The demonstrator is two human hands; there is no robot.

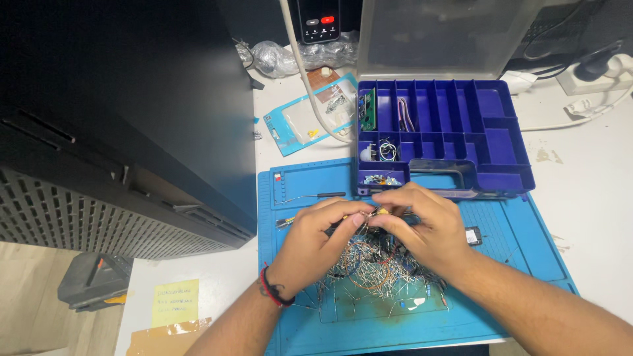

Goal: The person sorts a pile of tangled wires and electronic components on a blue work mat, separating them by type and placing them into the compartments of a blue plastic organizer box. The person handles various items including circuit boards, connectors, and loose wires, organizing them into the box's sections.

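Observation:
Both hands meet over a heap of thin wires and small electronic parts [369, 267] on a blue work mat [521, 244]. My left hand [316, 244], with a red and black band on its wrist, pinches a small part with wire leads [377, 212] between thumb and fingers. My right hand [422, 224] grips the same small part from the other side. The fingertips of the two hands touch. What lies under the palms is hidden.
A blue compartment box [488, 142] with its clear lid raised stands just behind the hands, holding a few parts at its left. A thin tool [316, 196] lies on the mat's left. A large black case [132, 118] stands at left. Cables and a power strip [593, 72] sit at back right.

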